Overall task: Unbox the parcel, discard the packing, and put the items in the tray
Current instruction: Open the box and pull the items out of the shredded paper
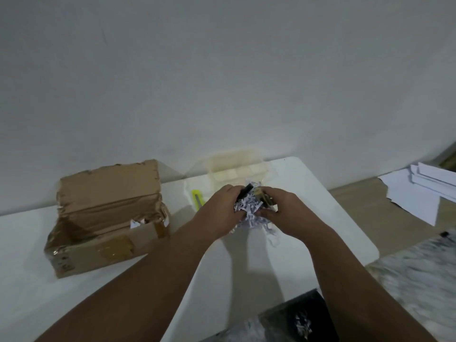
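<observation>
— Head view first. What sat on the white table (pixel 320 193)?

— Cardboard parcel box (pixel 106 218) at about nine o'clock from the hands, flaps up, brown tape patches on its front wall. Inside, at its right end, a few white scraps showing. Beyond the hands at twelve o'clock, a clear plastic compartment tray (pixel 234 166), against the wall. Between box and tray, a yellow-green utility knife (pixel 197 197), lying flat, partly hidden behind the left wrist.

— And the hands?

— Both raised over the table middle, close together. Left hand (pixel 219 213) closed around a wad of shredded white paper (pixel 249 213), with a black item (pixel 246 190) poking up past its fingers. Right hand (pixel 288 213) clamped on the other side of the same wad, also pinching a small brass-coloured item (pixel 262 196). What those two items were: too blurred to tell.

— Any shreds loose?

— A few strands dangling below the wad toward five o'clock, down near the table surface. Touching it or not: cannot tell.

— Elsewhere in that view?

— At three o'clock, off the table, a stack of white sheets (pixel 424 186) on a tan surface. At five o'clock, near the lower edge, a black bag (pixel 296 317) with some white shreds inside. To its right, a grey mottled surface (pixel 419 275), blurred.
</observation>
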